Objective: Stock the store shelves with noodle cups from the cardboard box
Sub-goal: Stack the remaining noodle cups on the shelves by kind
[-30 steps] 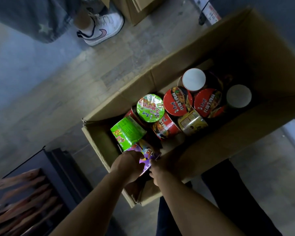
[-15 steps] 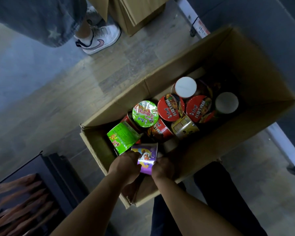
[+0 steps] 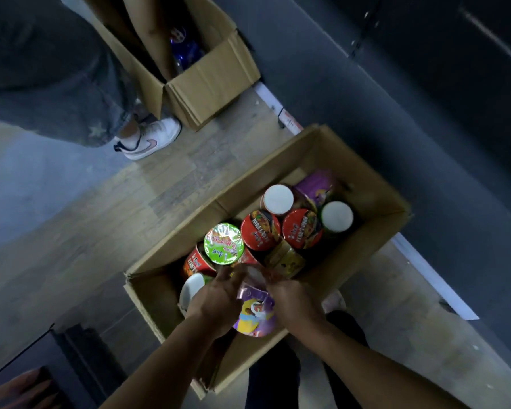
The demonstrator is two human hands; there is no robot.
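Gripping purple round noodle cup (image 3: 255, 315) between left hand (image 3: 216, 301) and right hand (image 3: 292, 299), with fingers (image 3: 230, 274) curled round it, over brown cardboard box (image 3: 152, 302); risking slippage on glossy wrap, denting green-lidded cup (image 3: 224, 243) just beyond fingertips.

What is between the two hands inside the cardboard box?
A purple noodle cup, gripped by the left hand and right hand on either side, in the head view.

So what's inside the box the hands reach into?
Noodle cups: one green lid, two red lids, two white bottoms, a purple one at the far end. The left hand and right hand hold another purple cup. Anything beneath is covered.
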